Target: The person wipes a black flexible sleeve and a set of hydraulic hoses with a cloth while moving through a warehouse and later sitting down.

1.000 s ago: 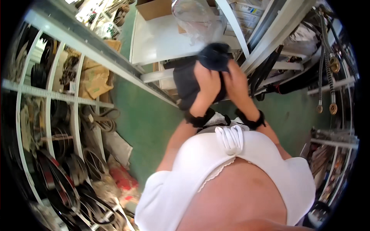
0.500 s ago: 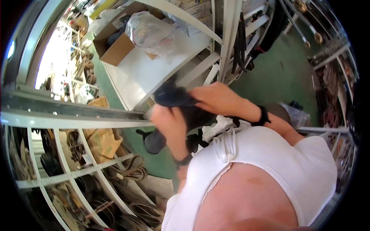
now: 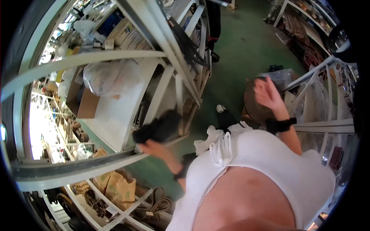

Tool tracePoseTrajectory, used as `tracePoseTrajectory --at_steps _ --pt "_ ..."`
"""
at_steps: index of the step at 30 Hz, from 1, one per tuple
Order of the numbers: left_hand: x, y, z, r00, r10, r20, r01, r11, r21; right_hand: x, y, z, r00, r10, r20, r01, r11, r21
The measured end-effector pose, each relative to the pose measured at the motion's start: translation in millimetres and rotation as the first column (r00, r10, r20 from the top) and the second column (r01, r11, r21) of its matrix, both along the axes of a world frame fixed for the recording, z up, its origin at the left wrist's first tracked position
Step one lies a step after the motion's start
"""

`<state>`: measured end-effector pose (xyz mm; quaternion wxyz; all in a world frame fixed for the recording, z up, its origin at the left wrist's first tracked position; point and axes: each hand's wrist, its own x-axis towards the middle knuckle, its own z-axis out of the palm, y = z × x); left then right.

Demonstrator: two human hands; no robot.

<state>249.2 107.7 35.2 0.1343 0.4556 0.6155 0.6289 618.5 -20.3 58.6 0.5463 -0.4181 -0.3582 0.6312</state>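
Note:
My left hand [image 3: 152, 148] is closed on one end of a black, long, soft-looking item [image 3: 160, 126]; motion blur hides its exact kind. It hangs beside the white metal rack's corner, near the edge of a white shelf board [image 3: 111, 121]. Off to the right, my right hand [image 3: 268, 94] is raised with its fingers loosely apart and nothing seen in it. Below that hand is a large round brown metal disc [image 3: 256, 102], partly hidden by it. Both wrists carry dark bands.
An open cardboard box [image 3: 89, 104] and a clear plastic bag [image 3: 104, 79] lie on the shelf board. White rack posts [image 3: 165, 36] rise close by on the left. Lower left, shelves hold belts [image 3: 158, 204] and brown paper [image 3: 119, 188]. Another person's dark trouser leg [image 3: 213, 23] shows at the top.
My right hand has let go of the black item and swung right. My left hand keeps it, now lower and further left. My view has turned to the right.

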Motion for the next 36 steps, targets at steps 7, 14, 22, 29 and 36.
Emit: tracePoseTrajectory --at_steps 7,14,22,29,36 --pt "-21.5 -19.5 -20.1 0.425 -0.589 -0.687 0.243 0.806 -0.54 -10.2 -63.3 -51.7 -0.356 0.525 0.773 0.145 0.849 -0.509" --pt "-76.0 -39.3 -149.2 0.479 -0.625 -0.617 0.069 0.727 -0.683 -18.3 -129.6 -240.4 0.026 -0.072 0.997 0.45 0.891 0.053" --pt "-64.4 -60.1 -180.6 0.594 -0.429 -0.68 -0.154 0.77 -0.62 -50.7 -184.3 -279.4 0.364 -0.051 0.93 0.875 0.36 -0.323" --pt "-54.7 -35.1 -212.8 0.759 -0.172 -0.627 -0.288 0.776 -0.561 5.6 -118.5 -199.8 0.035 -0.735 0.677 0.999 0.032 -0.016" --pt "-20.2 -13.5 -202.7 0.916 0.045 -0.398 -0.263 0.816 -0.514 42.4 -76.8 -85.9 -0.214 -0.897 0.386 0.953 -0.105 0.283"
